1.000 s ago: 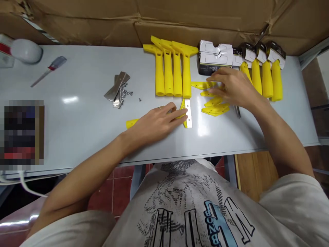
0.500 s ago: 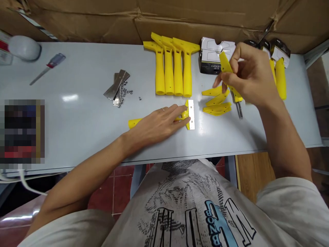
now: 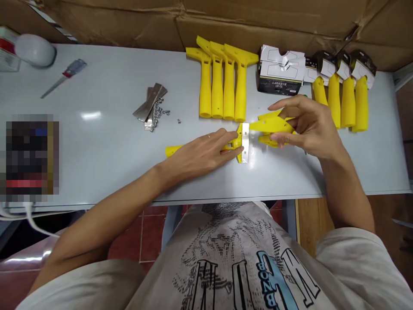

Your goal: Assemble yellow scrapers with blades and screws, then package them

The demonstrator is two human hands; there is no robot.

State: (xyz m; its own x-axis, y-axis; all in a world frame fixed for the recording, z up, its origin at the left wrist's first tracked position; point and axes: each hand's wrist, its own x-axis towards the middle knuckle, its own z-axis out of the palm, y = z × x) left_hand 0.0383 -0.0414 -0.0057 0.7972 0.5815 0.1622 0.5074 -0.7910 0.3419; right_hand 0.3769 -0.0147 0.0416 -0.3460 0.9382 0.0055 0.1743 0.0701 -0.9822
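Observation:
My left hand (image 3: pixel 206 150) lies over a yellow scraper (image 3: pixel 173 150) on the table, its fingers gripping the head. A flat metal blade (image 3: pixel 245 150) with two holes sits across that head. Just to the right, my right hand (image 3: pixel 311 127) pinches a pointed yellow plastic plate (image 3: pixel 267 125) between thumb and fingers, its tip close to the blade. Beneath it lie other loose yellow plates (image 3: pixel 265 140), partly covered by the hand. A loose screw (image 3: pixel 179 121) is on the table left of the scraper.
Several yellow scraper handles (image 3: pixel 217 94) stand in a row behind. Beside them are a black-and-white box (image 3: pixel 280 71) and packaged scrapers (image 3: pixel 347 101). Metal blades (image 3: pixel 150 103) and a pile of screws (image 3: pixel 158 112) lie left. A screwdriver (image 3: pixel 64 77) and a white rounded object (image 3: pixel 35 49) are far left.
My right hand has come down and left with the yellow plate, from above the loose plates to beside the blade. My left hand stays on the scraper; the view has shifted slightly.

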